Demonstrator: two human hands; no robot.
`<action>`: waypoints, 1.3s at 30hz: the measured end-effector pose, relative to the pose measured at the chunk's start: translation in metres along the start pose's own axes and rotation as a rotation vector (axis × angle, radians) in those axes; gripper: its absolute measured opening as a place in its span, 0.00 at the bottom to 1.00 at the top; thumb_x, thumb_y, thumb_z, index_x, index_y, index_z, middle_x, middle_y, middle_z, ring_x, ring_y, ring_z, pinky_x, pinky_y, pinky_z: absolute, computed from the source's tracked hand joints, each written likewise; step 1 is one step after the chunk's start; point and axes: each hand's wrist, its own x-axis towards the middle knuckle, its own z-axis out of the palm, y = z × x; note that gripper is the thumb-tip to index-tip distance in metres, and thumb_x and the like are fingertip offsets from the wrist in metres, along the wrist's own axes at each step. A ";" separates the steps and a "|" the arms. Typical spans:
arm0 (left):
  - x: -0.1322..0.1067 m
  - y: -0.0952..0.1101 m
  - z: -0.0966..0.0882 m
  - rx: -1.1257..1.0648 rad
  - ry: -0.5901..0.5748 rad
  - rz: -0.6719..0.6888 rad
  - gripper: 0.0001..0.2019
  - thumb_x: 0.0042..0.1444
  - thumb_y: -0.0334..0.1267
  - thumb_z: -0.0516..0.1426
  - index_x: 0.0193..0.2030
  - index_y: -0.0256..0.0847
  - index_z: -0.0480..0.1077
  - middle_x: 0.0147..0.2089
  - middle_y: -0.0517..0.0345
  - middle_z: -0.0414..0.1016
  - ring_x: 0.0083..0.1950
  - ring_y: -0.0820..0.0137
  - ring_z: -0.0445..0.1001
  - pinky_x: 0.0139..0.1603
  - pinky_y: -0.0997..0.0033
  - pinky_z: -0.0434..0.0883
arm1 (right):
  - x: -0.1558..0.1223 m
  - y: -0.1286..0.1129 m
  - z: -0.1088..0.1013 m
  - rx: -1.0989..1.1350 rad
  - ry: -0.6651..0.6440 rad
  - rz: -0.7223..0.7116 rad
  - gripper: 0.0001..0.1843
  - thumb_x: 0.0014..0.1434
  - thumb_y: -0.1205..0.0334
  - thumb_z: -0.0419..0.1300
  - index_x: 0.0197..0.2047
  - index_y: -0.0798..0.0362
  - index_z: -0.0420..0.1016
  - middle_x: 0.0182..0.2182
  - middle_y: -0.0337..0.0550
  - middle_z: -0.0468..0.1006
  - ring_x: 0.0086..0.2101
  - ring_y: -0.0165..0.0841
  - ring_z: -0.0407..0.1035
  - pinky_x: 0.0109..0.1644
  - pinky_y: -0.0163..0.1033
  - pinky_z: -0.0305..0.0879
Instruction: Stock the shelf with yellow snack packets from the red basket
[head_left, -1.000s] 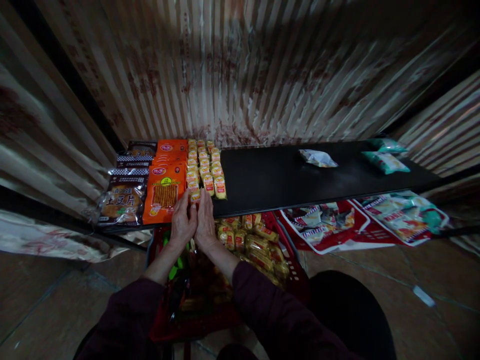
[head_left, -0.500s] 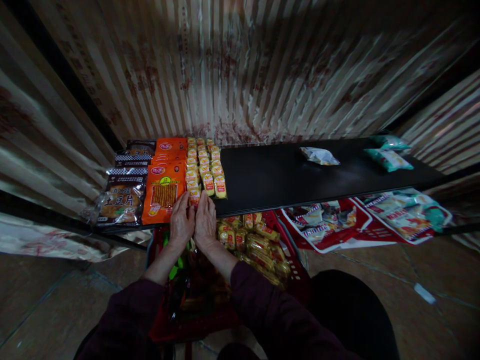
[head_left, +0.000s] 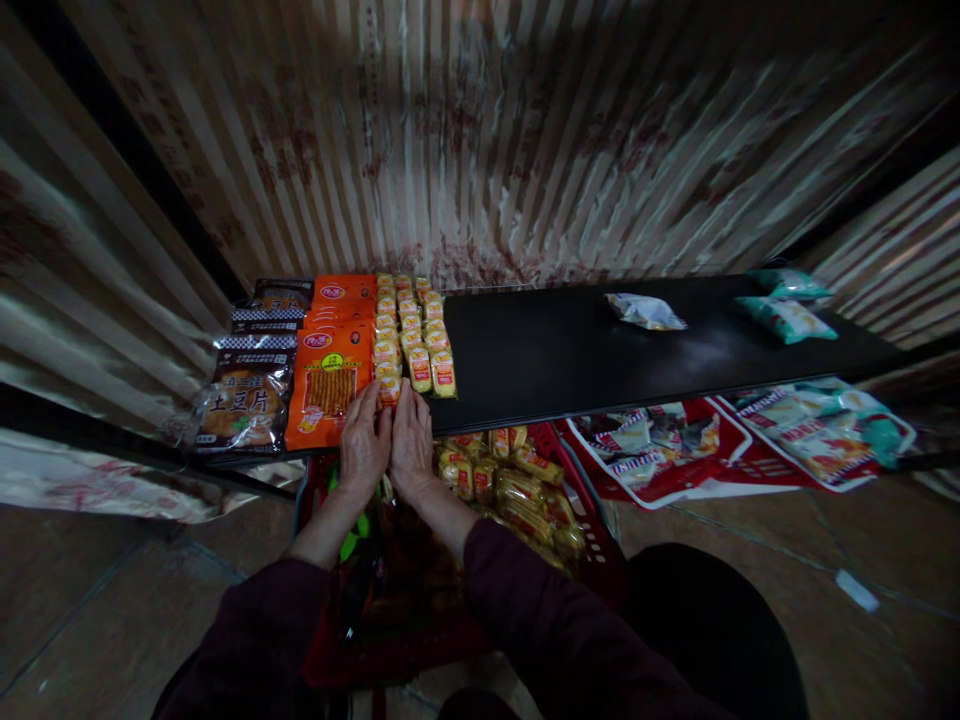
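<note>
**Both hands at the front pack of the left row**

The fingers (head_left: pixel 369 400) of the left hand (head_left: pixel 364 445) and those of the right hand (head_left: pixel 412 440) close in from either side on the front pack (head_left: pixel 388 388), a small yellow one at the near edge of the black shelf (head_left: pixel 517 350). Fingertips meet its sides; with the thumbs hidden and the light dim, I cannot tell whether they grip it or merely steady it. The hands lie side by side, nearly touching.

The front pack ends the left of three rows of yellow packs (head_left: pixel 443 372) running back along the shelf. Just left of them lie orange bags (head_left: pixel 328 385), then brown bags (head_left: pixel 244 400). Well to the right are a white bag (head_left: pixel 645 311) and two teal bags (head_left: pixel 791 318).

Below the forearms, in dark purple sleeves (head_left: pixel 270 620), a red basket (head_left: pixel 602 570) holds more yellow packs and something green (head_left: pixel 351 543). Red-edged packaging (head_left: pixel 652 450) shows under the shelf's right part. Striped curtain (head_left: pixel 420 150) hangs behind; a white scrap (head_left: pixel 857 590) lies on the floor (head_left: pixel 900 530).
</note>
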 end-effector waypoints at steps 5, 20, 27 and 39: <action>0.000 -0.004 0.003 0.013 0.041 0.020 0.22 0.59 0.35 0.50 0.61 0.38 0.62 0.63 0.46 0.64 0.63 0.63 0.63 0.64 0.59 0.62 | 0.000 0.003 0.005 -0.012 -0.024 -0.018 0.32 0.63 0.68 0.40 0.70 0.55 0.40 0.65 0.53 0.55 0.62 0.41 0.48 0.62 0.54 0.53; -0.002 0.003 0.006 -0.004 0.049 0.028 0.22 0.60 0.36 0.50 0.61 0.37 0.60 0.65 0.43 0.59 0.67 0.63 0.56 0.66 0.60 0.59 | -0.020 0.027 -0.011 -0.072 -0.100 -0.314 0.38 0.56 0.71 0.46 0.69 0.63 0.40 0.68 0.54 0.44 0.67 0.39 0.33 0.66 0.52 0.47; -0.001 -0.003 0.008 -0.006 0.011 0.050 0.22 0.61 0.35 0.48 0.62 0.37 0.60 0.62 0.45 0.65 0.65 0.65 0.61 0.64 0.61 0.61 | -0.020 0.027 -0.009 -0.125 -0.098 -0.325 0.38 0.56 0.69 0.47 0.69 0.66 0.41 0.68 0.55 0.44 0.67 0.39 0.35 0.67 0.51 0.46; 0.002 -0.005 0.010 -0.043 -0.018 -0.007 0.23 0.61 0.35 0.47 0.63 0.39 0.59 0.63 0.47 0.64 0.65 0.64 0.61 0.65 0.61 0.61 | -0.018 0.022 -0.008 -0.210 -0.080 -0.297 0.37 0.58 0.67 0.48 0.69 0.63 0.42 0.68 0.53 0.46 0.65 0.41 0.42 0.64 0.48 0.49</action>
